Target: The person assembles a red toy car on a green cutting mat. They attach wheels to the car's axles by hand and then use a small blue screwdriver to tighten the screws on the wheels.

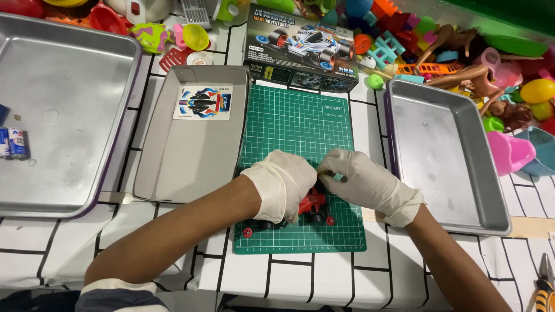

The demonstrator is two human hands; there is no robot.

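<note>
Both hands wear white gloves and meet over a green cutting mat [292,118]. My left hand [277,182] curls over a small red and black toy car [312,205], holding it down on the mat. My right hand [361,179] pinches a tiny part at the car's top, fingertips touching the left hand. Most of the car is hidden under the hands. A loose red wheel [247,232] lies on the mat's near left corner.
A grey box lid [173,167] with a sticker sheet [203,103] lies left of the mat. Metal trays sit far left [63,75], holding batteries [13,143], and right [445,156]. The toy car's box [303,46] and several plastic toys crowd the back. Pliers [543,286] lie bottom right.
</note>
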